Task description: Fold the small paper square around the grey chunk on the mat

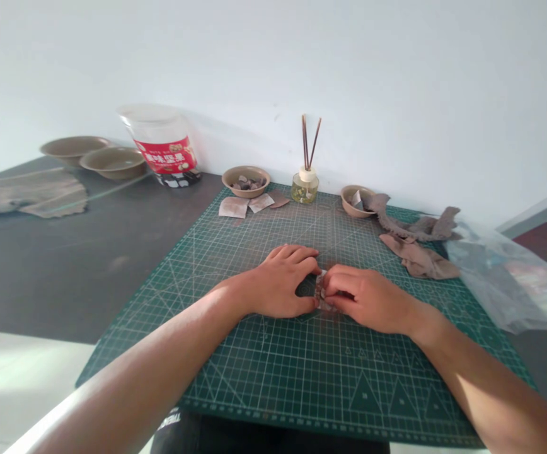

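A small flat brown-and-white piece (pixel 319 290), its material unclear, lies on the green cutting mat (pixel 273 353). My left hand (pixel 285 284) spans its left side, with thumb and forefinger at the near and far ends. From the right, my right hand (pixel 368 296) pinches the same piece with curled fingers and thumb. Both hands hide much of it. Beyond them, pale-backed scraps (pixel 234 207) lie beside a tan bowl (pixel 246 194) that holds small grey-brown pieces.
At the back stands a reed diffuser (pixel 305 186). A second bowl (pixel 356 211), crumpled grey-brown material (pixel 425 258) and clear plastic (pixel 505 277) are on the right. To the left are a plastic tub (pixel 164 154), stacked-close bowls (pixel 113 167) and a large grey-brown sheet (pixel 32 192).
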`<state>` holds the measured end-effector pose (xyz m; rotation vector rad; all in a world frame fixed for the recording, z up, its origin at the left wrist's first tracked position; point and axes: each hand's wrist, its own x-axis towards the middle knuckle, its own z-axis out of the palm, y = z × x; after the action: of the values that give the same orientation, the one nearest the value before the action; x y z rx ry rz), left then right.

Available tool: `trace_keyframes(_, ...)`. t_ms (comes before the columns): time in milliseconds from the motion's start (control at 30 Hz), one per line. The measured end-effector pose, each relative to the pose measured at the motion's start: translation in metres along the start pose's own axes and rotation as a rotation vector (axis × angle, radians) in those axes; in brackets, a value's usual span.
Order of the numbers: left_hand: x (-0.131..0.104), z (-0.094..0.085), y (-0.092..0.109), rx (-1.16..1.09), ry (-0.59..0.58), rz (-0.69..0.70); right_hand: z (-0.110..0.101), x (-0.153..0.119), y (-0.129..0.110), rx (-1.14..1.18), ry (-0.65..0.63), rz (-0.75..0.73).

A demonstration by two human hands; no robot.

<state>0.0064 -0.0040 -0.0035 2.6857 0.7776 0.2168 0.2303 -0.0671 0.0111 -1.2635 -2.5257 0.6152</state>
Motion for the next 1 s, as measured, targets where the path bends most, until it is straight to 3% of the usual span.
trace_keyframes(300,0.0,-0.001,0.001,-0.007,-0.008,-0.006,0.004,0.001,0.003,0.077,0.1,-0.064)
trace_keyframes(467,0.0,0.001,0.001,0.001,0.013,-0.002,0.009,0.006,-0.003,0.026,0.061,-0.063)
trace_keyframes(667,0.001,0.005,0.002,0.029,0.053,0.001,-0.001,0.006,0.005,-0.103,0.078,0.041)
trace_keyframes(867,0.0,0.004,0.004,0.026,0.058,0.0,-0.011,-0.004,0.006,-0.049,-0.081,-0.036)
trace_keyframes(1000,0.0,0.004,0.005,0.029,0.057,-0.011,-0.007,0.0,0.008,-0.105,0.041,0.023)
